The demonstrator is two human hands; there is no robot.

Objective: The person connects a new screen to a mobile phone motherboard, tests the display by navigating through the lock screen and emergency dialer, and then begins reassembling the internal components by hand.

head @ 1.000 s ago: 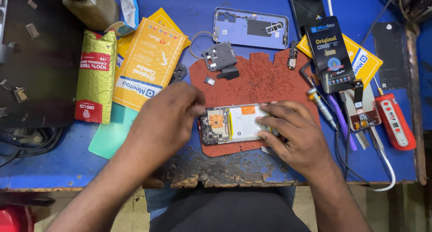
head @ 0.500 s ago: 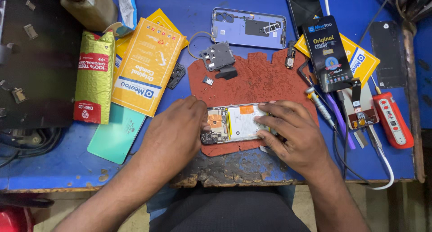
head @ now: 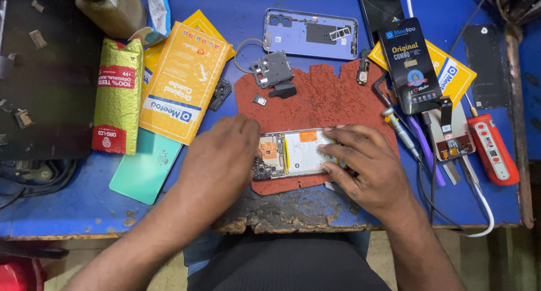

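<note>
at the frame's centre, the left hand [head: 222, 158] grips the opened phone [head: 293, 154] while the right hand [head: 363, 167] presses flat fingers on it, over the red mat [head: 324, 102].

At your ten o'clock lie a yellow packet [head: 183, 82] and a green pouch [head: 118, 93]; at twelve, a lilac back cover [head: 310, 34]; at three, a red screwdriver [head: 495, 150].

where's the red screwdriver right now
In the head view, the red screwdriver lies on the blue table at the far right, beside the small circuit board, right of the right hand.
</note>
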